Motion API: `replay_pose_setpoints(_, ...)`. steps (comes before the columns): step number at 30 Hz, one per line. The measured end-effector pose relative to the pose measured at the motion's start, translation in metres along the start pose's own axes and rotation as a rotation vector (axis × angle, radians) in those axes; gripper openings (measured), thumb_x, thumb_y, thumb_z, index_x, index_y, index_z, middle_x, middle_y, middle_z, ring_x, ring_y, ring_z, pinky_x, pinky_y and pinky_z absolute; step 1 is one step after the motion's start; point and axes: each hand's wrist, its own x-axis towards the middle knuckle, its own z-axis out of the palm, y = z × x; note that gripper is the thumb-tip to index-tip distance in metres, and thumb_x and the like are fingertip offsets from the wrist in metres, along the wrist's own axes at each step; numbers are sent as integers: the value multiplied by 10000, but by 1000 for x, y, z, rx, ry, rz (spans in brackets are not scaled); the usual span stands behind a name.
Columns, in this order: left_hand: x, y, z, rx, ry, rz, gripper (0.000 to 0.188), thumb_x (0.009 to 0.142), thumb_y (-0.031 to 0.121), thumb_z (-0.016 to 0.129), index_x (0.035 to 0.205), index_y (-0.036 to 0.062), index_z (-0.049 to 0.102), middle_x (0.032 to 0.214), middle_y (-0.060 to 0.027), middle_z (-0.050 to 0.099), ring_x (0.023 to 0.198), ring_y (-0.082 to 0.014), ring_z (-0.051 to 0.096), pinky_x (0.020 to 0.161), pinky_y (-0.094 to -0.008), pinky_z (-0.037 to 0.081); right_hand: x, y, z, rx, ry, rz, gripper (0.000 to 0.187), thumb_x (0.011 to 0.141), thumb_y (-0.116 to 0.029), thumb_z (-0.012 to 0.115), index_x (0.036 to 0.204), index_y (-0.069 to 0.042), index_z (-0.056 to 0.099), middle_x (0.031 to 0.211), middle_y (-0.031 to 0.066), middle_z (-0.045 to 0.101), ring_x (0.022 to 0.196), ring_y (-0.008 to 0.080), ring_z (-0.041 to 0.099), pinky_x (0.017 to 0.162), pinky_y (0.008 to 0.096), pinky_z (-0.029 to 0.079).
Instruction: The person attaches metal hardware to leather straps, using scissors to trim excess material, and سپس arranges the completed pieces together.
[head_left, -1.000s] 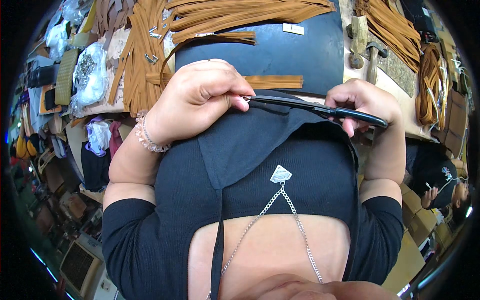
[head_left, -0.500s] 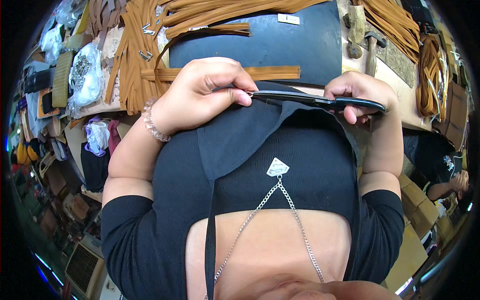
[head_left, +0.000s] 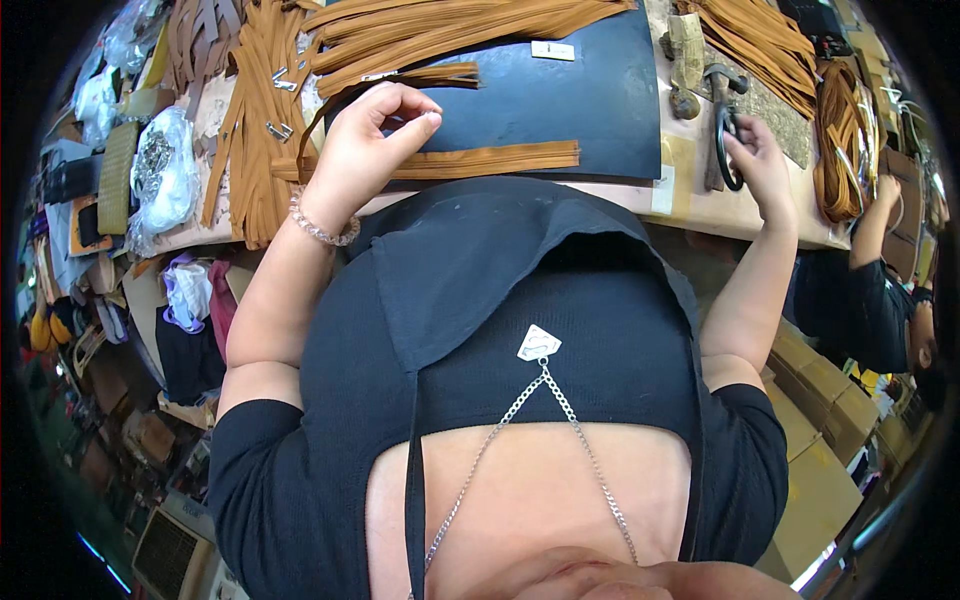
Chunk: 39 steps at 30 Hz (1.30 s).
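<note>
My left hand (head_left: 372, 140) is raised over the near left part of the dark mat (head_left: 520, 115), thumb and forefinger pinched together. Whatever sits between those fingertips is too small to make out. A long brown zipper strip (head_left: 500, 158) lies across the mat beside this hand. On the right, my right hand (head_left: 765, 165) has its fingers on the black handles of scissors (head_left: 722, 150). They are at the table's near right, over or against a hammer (head_left: 718, 95); their blades are hard to see.
Bundles of brown zipper strips (head_left: 470, 25) cover the back and left of the table. A coiled brown bundle (head_left: 840, 150) lies at the right edge. Small metal pieces (head_left: 280, 130) rest on the left strips. A plastic bag (head_left: 165, 170) stands far left. Another person (head_left: 855, 300) is at the right.
My right hand has carried the scissors away from my chest to the right side of the table. My left hand has moved up and left, away from the scissors' tips, still pinched.
</note>
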Motion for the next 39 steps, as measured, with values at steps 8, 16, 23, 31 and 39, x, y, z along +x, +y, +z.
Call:
replay_pose_setpoints(8, 9, 7, 12, -261, -4, -19, 187, 878, 44, 703, 1059, 1, 684, 977, -35, 691, 925, -90, 637, 864, -239, 512, 24, 105, -28, -733, 479, 183, 548, 796, -347, 763, 1169, 21, 604, 968, 203, 689, 916, 334, 664, 824, 388, 513)
replay_pose_setpoints(16, 5, 26, 22, -462, -72, -12, 181, 892, 35, 687, 1070, 2, 671, 993, -49, 683, 932, -109, 654, 883, -252, 523, 11, -57, 83, 349, -51, -319, 288, 897, -180, 708, 1148, -48, 658, 1065, 63, 665, 1002, 161, 633, 877, 291, 510)
replay_pose_setpoints(23, 12, 15, 30, -607, -144, -43, 154, 888, 38, 696, 1035, 11, 657, 945, -22, 667, 909, -81, 619, 856, -242, 505, -27, -145, 169, 420, -535, -634, 264, 888, -6, 675, 1147, 0, 622, 1102, 51, 632, 998, 149, 645, 902, 287, 520)
replay_pose_setpoints(31, 40, 3, 20, 614, 188, 396, 240, 838, 202, 721, 1043, 82, 687, 929, -60, 651, 918, -253, 612, 843, -343, 494, 0, -122, 197, 202, -335, -522, 196, 870, -53, 711, 1060, -17, 676, 936, 46, 684, 884, 105, 652, 813, 252, 526)
replay_pose_setpoints(39, 49, 4, 15, 247, 103, 109, 215, 848, 180, 750, 990, 67, 634, 801, -4, 629, 758, -119, 616, 691, -281, 509, 12, -126, 199, -38, -57, -869, 364, 850, -111, 743, 1194, -54, 640, 1087, 76, 669, 1008, 140, 641, 927, 295, 496)
